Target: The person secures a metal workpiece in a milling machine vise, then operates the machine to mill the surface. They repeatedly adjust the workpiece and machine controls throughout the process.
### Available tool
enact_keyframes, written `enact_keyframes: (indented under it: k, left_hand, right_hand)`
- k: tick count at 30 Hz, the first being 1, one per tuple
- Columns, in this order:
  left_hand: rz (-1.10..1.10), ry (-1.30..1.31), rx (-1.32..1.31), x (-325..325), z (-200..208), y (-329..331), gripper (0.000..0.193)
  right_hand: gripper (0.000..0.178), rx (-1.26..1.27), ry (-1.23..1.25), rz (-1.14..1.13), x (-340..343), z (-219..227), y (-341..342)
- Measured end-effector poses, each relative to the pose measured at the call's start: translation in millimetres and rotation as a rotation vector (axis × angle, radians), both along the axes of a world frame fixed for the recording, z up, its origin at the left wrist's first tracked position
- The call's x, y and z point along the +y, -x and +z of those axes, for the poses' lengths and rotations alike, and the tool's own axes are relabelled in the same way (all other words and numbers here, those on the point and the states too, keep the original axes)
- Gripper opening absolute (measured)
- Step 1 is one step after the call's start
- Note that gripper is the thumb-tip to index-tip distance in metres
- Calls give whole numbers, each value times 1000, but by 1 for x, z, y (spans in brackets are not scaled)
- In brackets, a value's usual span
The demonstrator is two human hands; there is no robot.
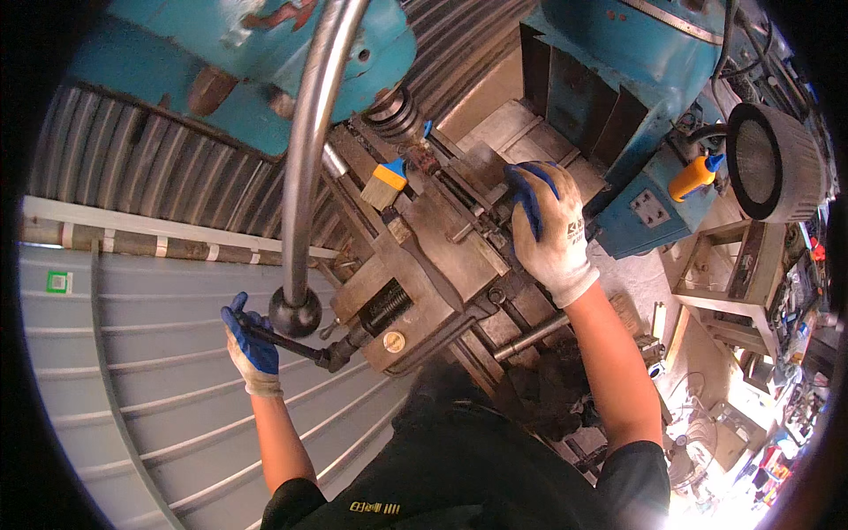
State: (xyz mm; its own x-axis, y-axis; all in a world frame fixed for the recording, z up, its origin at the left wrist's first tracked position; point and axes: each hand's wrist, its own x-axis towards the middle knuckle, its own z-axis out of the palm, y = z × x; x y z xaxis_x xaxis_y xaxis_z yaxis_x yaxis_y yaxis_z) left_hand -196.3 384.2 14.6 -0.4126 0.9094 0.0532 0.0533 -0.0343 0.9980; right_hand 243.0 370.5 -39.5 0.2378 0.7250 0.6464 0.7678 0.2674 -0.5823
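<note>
Crank handle [296, 345] in the grip of the left hand [251, 346]; hold of right hand [553, 233] hidden, unclear.

the left glove [254, 353] and right glove [552, 234] show blue and cream, the upper-left machine housing [177, 57] teal, the central brush [389, 177] blue, yellow and tan.
</note>
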Motion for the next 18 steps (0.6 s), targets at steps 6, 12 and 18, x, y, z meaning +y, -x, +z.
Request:
enact_keyframes:
  k: [6,12,18]
  left_hand:
    - [237,-42,89,-13,-20,71,34]
    - [251,198,-287,-89,-160,264,15]
    - [-620,164,1413,-131,-209,160,29]
  right_hand:
    - [44,-200,70,106,-20,24,5]
    - [45,-268,126,164,-22,28,7]
    - [47,-288,235,44,-30,29,13]
